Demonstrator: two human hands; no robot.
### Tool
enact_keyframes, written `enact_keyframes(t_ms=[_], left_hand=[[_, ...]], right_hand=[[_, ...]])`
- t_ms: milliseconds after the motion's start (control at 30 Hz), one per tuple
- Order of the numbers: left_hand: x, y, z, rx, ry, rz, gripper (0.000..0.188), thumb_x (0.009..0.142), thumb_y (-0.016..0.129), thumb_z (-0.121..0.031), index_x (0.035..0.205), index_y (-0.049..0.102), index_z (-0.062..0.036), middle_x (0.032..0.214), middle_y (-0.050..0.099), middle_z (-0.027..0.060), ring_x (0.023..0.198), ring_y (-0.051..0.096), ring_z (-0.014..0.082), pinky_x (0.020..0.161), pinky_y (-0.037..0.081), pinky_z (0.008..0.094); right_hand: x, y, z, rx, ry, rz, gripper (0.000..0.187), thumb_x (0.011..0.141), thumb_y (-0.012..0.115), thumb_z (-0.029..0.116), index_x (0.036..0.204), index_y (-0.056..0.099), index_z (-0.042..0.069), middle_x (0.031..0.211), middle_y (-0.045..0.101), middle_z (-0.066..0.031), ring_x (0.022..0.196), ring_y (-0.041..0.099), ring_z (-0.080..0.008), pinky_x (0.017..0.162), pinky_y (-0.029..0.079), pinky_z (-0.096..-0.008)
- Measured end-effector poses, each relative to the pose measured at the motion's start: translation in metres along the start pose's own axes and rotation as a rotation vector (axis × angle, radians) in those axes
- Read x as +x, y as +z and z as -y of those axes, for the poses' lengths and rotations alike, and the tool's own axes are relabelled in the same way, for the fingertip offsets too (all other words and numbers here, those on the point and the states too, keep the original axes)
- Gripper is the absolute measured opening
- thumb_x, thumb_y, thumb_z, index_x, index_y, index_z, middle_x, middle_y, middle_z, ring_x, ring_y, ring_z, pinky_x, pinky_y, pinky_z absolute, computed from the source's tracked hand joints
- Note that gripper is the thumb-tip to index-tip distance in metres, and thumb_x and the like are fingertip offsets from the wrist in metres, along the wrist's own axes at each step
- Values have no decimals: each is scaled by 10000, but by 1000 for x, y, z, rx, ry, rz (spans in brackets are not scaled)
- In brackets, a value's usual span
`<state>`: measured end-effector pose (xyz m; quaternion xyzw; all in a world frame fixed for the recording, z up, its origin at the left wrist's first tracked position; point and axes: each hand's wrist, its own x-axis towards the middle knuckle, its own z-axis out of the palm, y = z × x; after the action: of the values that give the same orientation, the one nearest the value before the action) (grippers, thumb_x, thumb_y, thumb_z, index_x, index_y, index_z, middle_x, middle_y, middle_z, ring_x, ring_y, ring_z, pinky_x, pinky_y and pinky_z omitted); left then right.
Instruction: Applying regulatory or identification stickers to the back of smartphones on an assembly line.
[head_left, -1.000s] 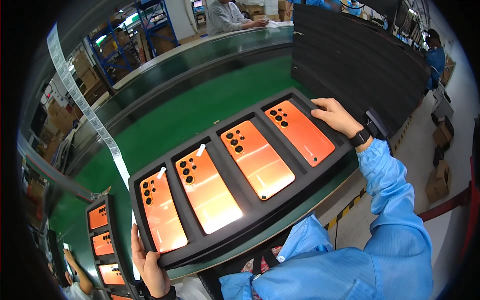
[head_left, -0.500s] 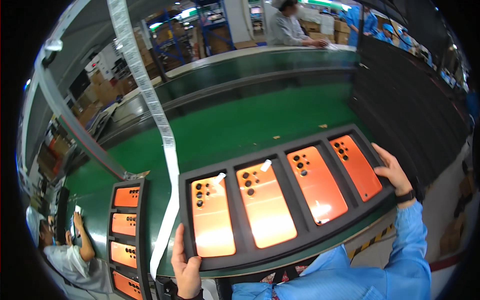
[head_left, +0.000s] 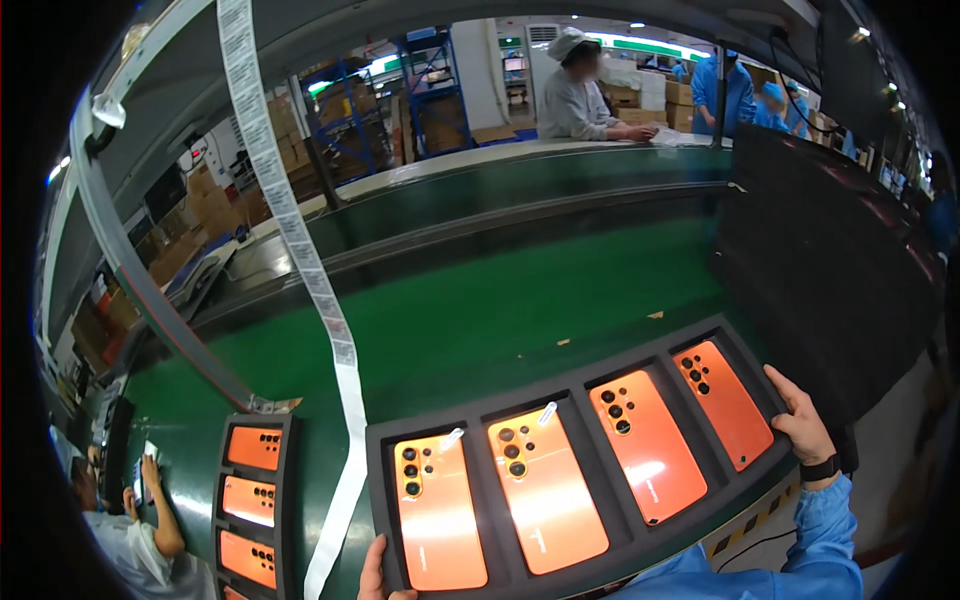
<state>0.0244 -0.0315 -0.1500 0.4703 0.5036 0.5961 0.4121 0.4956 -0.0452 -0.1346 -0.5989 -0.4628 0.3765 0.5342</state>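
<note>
A dark grey foam tray (head_left: 473, 450) lies in front of me, its long side running from left to right. In its slots sit several orange phones, backs up, among them a left-end phone (head_left: 440, 530), a second phone (head_left: 548, 500), a third phone (head_left: 650, 450) and a right-end phone (head_left: 728, 410). Small white tabs stick up near the cameras of the two left phones. My left hand (head_left: 374, 572), mostly cut off by the lower edge, grips the tray's left end. On the right end, my right hand (head_left: 803, 428) holds the rim, thumb toward the phones.
A second tray (head_left: 287, 470) of orange phones stands to the left. Between the trays hangs a long white label strip (head_left: 310, 270). Green belt (head_left: 520, 300) stretches beyond, with a black panel (head_left: 820, 280) at right. Co-workers sit at left and stand across the line.
The whole view has tilted up, so the trays and belt sit lower in the picture. Both hands stay on the tray's ends; less of my left hand shows.
</note>
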Motion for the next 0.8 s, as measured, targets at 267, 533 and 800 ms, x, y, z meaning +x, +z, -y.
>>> enact_keyframes(t_ms=[267, 533, 800], left_hand=[[9, -6, -5, 121, 48, 131, 588, 669, 433, 38, 1254, 481, 78, 1262, 512, 169, 1161, 487, 253, 986, 353, 312], [110, -89, -7, 115, -108, 75, 706, 810, 526, -155, 1445, 222, -102, 1475, 239, 129, 1316, 299, 238, 1033, 278, 362], [212, -69, 34, 378, -228, 425, 926, 808, 688, -301, 1437, 86, 14, 1478, 120, 258, 1386, 116, 337, 1111, 153, 388]], right_hand=[[6, -13, 12, -493, -42, 23, 680, 651, 489, -3, 1324, 405, -47, 1286, 497, -200, 1213, 467, -227, 1016, 332, -290], [39, 72, 150, -1157, -1050, 160, 342, 676, 578, -26, 1018, 594, -18, 1031, 608, -162, 953, 589, -312, 830, 469, -399], [57, 203, 165, -874, -1472, 554, 237, 709, 576, 63, 924, 608, -32, 851, 625, -106, 795, 610, -233, 702, 463, -322]])
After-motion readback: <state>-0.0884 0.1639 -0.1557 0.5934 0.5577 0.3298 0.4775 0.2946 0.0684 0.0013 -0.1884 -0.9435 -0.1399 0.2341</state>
